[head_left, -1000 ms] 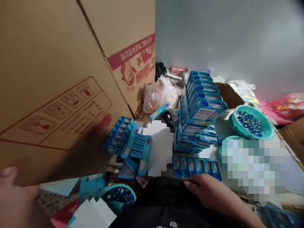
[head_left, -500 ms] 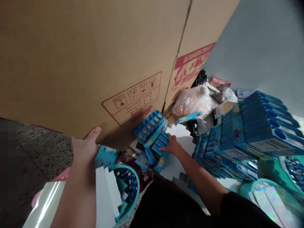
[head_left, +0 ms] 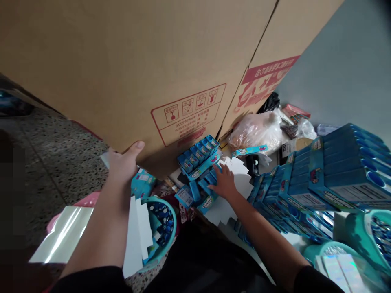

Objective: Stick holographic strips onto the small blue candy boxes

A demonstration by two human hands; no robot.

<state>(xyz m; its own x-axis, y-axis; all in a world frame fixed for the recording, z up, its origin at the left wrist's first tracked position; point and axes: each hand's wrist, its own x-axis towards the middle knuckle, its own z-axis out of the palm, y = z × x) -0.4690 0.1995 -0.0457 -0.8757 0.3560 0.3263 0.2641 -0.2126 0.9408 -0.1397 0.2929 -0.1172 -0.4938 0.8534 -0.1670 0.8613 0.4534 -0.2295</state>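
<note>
A large cardboard box with red print rises in front of me. My left hand grips its lower edge, thumb on the printed side and the other fingers hidden behind. Low in the middle, my right hand is on a group of small blue boxes, thumb and fingers on either side of their ends. Just beyond it, a tilted pack of blue boxes with round openings leans near the cardboard. A loose blue carton lies nearby, and white sheets are under and beside my right hand.
A turquoise tub of small blue pieces stands at my left, with white card at its rim. Stacked blue packs fill the right side, above more turquoise tubs. A clear plastic bag sits against the grey wall.
The view has shifted, so the cardboard and boxes sit slightly differently in the picture. My left hand stays on the edge. My right hand's fingers look more spread over the small boxes.
</note>
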